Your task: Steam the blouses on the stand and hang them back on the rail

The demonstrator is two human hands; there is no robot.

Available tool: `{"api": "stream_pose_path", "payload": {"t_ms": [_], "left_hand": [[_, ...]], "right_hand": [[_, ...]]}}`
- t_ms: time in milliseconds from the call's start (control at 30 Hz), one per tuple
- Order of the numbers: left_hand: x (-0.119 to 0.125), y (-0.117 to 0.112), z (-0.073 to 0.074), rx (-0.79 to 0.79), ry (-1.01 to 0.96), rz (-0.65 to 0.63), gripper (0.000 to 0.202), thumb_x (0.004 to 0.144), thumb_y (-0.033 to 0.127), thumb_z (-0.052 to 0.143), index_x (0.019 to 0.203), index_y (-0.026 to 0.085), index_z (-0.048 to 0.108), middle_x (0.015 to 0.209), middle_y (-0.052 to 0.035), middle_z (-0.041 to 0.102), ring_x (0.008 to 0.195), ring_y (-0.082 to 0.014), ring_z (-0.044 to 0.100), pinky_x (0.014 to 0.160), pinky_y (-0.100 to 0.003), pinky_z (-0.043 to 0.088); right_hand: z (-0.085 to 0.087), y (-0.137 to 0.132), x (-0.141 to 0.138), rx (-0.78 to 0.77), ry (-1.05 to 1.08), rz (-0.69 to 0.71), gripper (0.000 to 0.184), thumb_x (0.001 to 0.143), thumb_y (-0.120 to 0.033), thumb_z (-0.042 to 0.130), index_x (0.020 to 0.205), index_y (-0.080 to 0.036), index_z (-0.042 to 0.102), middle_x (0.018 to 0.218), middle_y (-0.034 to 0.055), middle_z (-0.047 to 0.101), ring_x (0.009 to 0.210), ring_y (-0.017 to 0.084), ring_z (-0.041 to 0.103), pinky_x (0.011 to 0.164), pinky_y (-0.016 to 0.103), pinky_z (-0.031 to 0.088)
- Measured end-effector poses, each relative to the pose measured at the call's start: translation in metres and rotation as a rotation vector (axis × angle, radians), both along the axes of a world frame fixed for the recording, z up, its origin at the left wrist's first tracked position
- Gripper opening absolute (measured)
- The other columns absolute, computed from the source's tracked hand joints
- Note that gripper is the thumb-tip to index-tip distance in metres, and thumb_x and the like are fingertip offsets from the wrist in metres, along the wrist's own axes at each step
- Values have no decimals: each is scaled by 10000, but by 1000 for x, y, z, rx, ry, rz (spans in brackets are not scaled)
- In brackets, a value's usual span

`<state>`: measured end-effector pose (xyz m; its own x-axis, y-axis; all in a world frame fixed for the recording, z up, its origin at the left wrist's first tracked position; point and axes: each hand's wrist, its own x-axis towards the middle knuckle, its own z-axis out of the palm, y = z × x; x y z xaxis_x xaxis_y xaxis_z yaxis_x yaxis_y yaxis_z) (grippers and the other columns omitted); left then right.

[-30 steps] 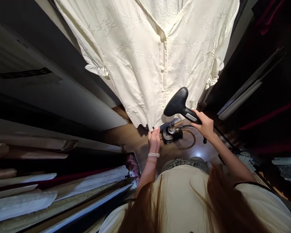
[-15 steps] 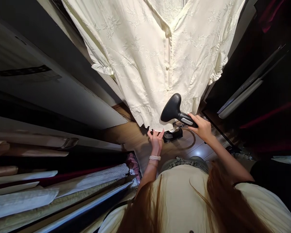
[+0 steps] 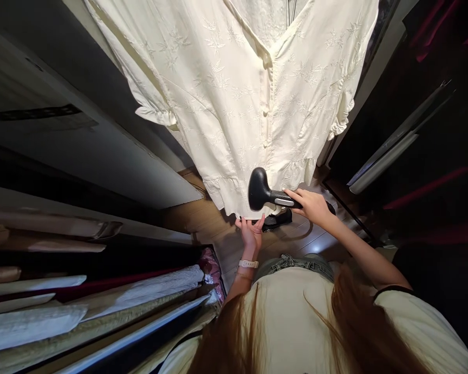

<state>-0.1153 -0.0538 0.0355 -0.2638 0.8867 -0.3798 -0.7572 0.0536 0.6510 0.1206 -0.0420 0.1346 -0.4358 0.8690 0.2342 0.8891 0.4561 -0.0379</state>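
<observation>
A cream blouse [image 3: 226,104] with leaf embroidery, a buttoned front and ruffled sleeves hangs in front of me. My left hand [image 3: 250,232] is at its bottom hem, fingers closed on the fabric edge from below. In my right hand [image 3: 312,205] is the handle of a black garment steamer [image 3: 259,189]. The steamer's broad head lies against, or very close to, the lower front of the blouse, just above my left fingers. Whether it touches the cloth I cannot tell.
Hanging garments [image 3: 140,291] crowd the lower left, beside a pale panel [image 3: 132,161]. Dark clothes [image 3: 425,208] hang at the right. Below the hem, a black object [image 3: 277,221] and a hose [image 3: 296,236] lie over the wooden floor [image 3: 187,217].
The steamer head has moved left and down, turning so its handle lies flatter. My left hand still holds the hem, slightly lower. The blouse appears shifted a little left in view.
</observation>
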Motion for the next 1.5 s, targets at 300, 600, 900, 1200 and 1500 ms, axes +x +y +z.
{"api": "stream_pose_path", "payload": {"t_ms": [300, 600, 900, 1200, 1500], "left_hand": [[-8, -7, 11, 14, 5, 50, 230, 1058, 383, 460, 1275, 367, 386, 1658, -84, 291, 1273, -272, 655, 980, -457, 609], [-7, -4, 9, 30, 7, 63, 206, 1025, 357, 548, 1161, 337, 395, 1595, -69, 359, 1284, -284, 649, 1005, -497, 590], [-8, 0, 9, 40, 8, 34, 260, 1014, 376, 564, 1202, 348, 387, 1590, -92, 376, 1297, -293, 638, 1027, -518, 572], [-1, -2, 5, 10, -9, -4, 235, 1050, 374, 488, 1263, 369, 390, 1615, -90, 372, 1302, -295, 636, 1007, -525, 587], [3, -5, 3, -25, -9, -41, 270, 1020, 407, 557, 1239, 364, 404, 1606, -82, 402, 1309, -277, 631, 1013, -489, 585]], "right_hand": [[24, 16, -11, 12, -16, 14, 710, 913, -396, 746, 1549, -286, 448, 1071, 52, 688, 931, 212, 645, 623, 305, 334], [20, 19, -19, -40, 37, -39, 701, 905, -388, 756, 1538, -299, 468, 1076, 49, 694, 947, 207, 651, 626, 285, 344], [23, 24, -18, 0, 89, -107, 642, 922, -355, 727, 1522, -301, 506, 1021, 41, 694, 917, 220, 650, 591, 297, 336], [60, 33, -2, 340, 390, -247, 605, 985, -395, 541, 1564, -253, 438, 1118, 76, 673, 982, 264, 652, 783, 307, 489], [68, 17, 16, 243, 127, -111, 639, 952, -395, 651, 1551, -260, 473, 1033, 66, 674, 890, 234, 621, 674, 287, 399]]}}
